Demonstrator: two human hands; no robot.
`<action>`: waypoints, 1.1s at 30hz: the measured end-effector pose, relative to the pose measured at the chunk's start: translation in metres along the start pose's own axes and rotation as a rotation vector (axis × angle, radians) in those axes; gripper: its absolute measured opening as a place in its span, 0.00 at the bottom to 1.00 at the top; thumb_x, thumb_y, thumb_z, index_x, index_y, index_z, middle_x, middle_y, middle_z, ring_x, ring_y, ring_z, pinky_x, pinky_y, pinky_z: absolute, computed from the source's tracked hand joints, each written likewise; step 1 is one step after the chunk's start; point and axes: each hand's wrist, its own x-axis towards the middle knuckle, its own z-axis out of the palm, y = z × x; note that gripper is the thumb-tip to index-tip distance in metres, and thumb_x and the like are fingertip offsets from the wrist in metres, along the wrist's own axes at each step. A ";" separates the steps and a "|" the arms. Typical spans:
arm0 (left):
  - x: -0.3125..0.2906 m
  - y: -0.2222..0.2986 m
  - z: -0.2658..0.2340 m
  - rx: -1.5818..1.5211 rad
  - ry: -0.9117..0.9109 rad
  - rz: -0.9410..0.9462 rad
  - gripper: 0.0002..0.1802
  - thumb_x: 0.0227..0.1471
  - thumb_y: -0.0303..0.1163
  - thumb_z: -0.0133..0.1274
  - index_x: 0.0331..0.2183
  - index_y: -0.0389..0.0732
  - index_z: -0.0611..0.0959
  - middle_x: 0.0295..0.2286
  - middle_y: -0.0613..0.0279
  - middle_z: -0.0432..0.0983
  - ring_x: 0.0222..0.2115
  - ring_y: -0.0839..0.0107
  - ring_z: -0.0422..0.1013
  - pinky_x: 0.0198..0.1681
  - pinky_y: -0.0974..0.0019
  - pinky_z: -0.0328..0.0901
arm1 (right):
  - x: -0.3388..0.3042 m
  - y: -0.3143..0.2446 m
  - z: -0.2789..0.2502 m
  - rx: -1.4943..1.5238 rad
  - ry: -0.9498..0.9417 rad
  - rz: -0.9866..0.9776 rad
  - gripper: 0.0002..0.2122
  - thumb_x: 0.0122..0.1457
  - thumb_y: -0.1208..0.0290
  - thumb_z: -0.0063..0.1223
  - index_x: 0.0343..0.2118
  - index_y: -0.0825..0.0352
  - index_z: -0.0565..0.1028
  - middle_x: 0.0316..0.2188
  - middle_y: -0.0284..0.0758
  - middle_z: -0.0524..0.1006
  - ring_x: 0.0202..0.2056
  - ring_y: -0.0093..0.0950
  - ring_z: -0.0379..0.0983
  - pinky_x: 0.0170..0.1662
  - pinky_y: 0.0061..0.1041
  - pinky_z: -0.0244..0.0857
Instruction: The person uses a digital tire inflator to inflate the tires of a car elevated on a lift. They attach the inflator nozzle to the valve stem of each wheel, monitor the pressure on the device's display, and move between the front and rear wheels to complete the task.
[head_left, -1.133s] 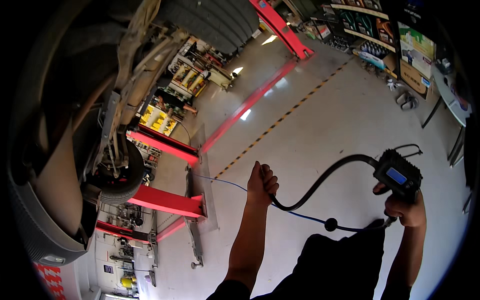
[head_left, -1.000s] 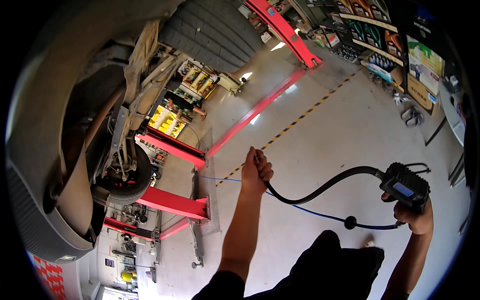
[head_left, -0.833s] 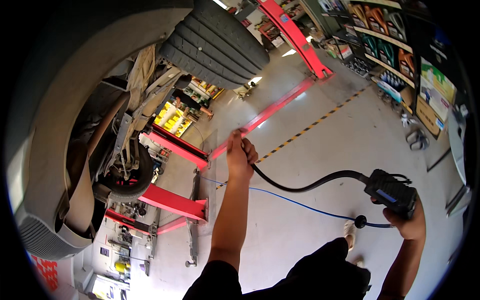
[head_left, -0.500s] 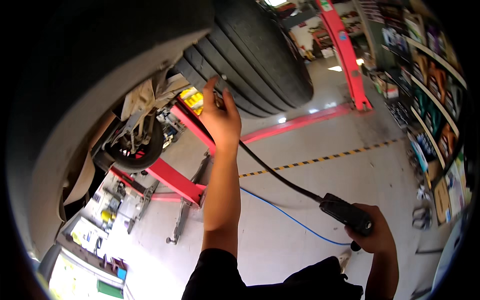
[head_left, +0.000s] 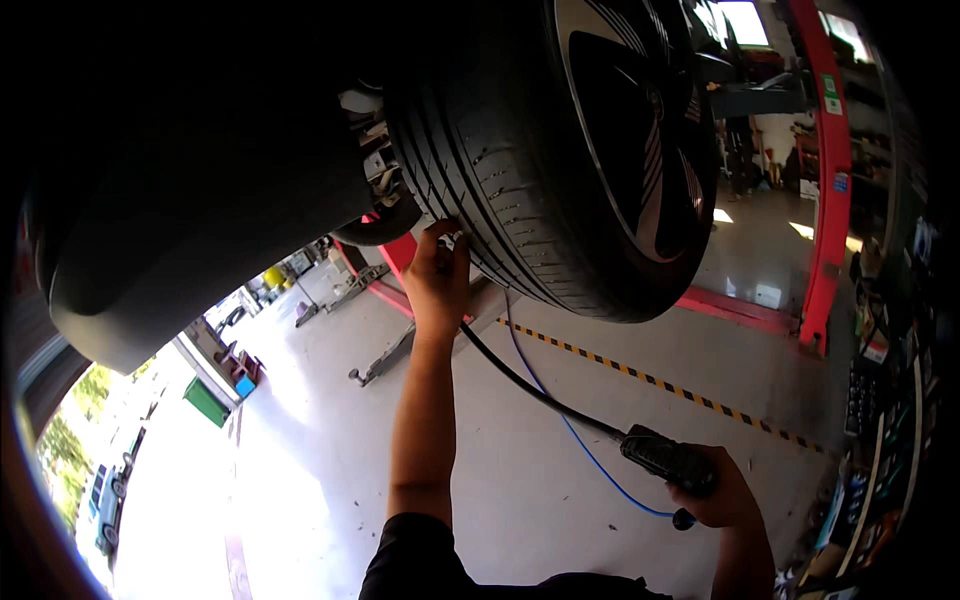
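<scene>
A wheel with a black tyre (head_left: 510,200) hangs raised in front of me. My left hand (head_left: 438,275) is up at its tread, thumb and fingers curled together. A black hose (head_left: 540,390) runs up into that hand; its end is hidden among the fingers. A small pale spot shows at the fingertips, too small to name. Lower right, my right hand (head_left: 720,490) is wrapped round a black hand-held device (head_left: 668,460), from which the black hose leads. A thin blue hose (head_left: 600,465) meets the device's lower end and curves up behind the black hose.
Dark car bodywork (head_left: 200,230) fills the upper left. A red lift post (head_left: 828,180) stands at the right, and lift arms (head_left: 385,355) reach in at the left. A yellow-and-black stripe (head_left: 650,380) crosses the floor. Stocked shelves (head_left: 890,470) line the right edge.
My view has swung so the wheel's rim now shows. My left hand's fingers, spread before, have drawn together at the tread. The right hand still holds the device.
</scene>
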 end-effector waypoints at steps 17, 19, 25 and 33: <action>-0.067 0.035 -0.045 0.214 0.184 -0.384 0.10 0.56 0.25 0.55 0.35 0.37 0.69 0.14 0.62 0.65 0.16 0.78 0.57 0.21 0.68 0.55 | 0.129 0.061 -0.116 0.005 -0.453 -0.203 0.16 0.51 0.72 0.66 0.43 0.70 0.78 0.32 0.35 0.81 0.34 0.24 0.78 0.41 0.26 0.72; -0.072 0.070 -0.064 0.212 0.134 -0.406 0.05 0.61 0.27 0.51 0.36 0.38 0.72 0.19 0.67 0.66 0.19 0.82 0.57 0.21 0.72 0.53 | 0.143 0.053 -0.135 0.154 -0.572 -0.212 0.18 0.50 0.78 0.62 0.47 0.71 0.79 0.45 0.48 0.81 0.45 0.34 0.79 0.47 0.33 0.73; -0.051 0.190 -0.049 0.246 0.021 -0.352 0.07 0.63 0.29 0.43 0.38 0.36 0.74 0.19 0.71 0.63 0.17 0.86 0.55 0.19 0.75 0.49 | 0.203 0.050 -0.183 0.424 -0.690 -0.288 0.21 0.48 0.77 0.62 0.49 0.69 0.77 0.40 0.41 0.83 0.24 0.18 0.71 0.23 0.20 0.63; 0.034 0.268 0.100 0.555 -0.184 -0.048 0.10 0.65 0.23 0.43 0.47 0.38 0.74 0.23 0.52 0.78 0.19 0.67 0.76 0.23 0.67 0.67 | 0.261 0.067 -0.219 0.791 -1.005 -0.194 0.26 0.53 0.80 0.57 0.58 0.67 0.70 0.39 0.35 0.82 0.16 0.10 0.58 0.18 0.14 0.51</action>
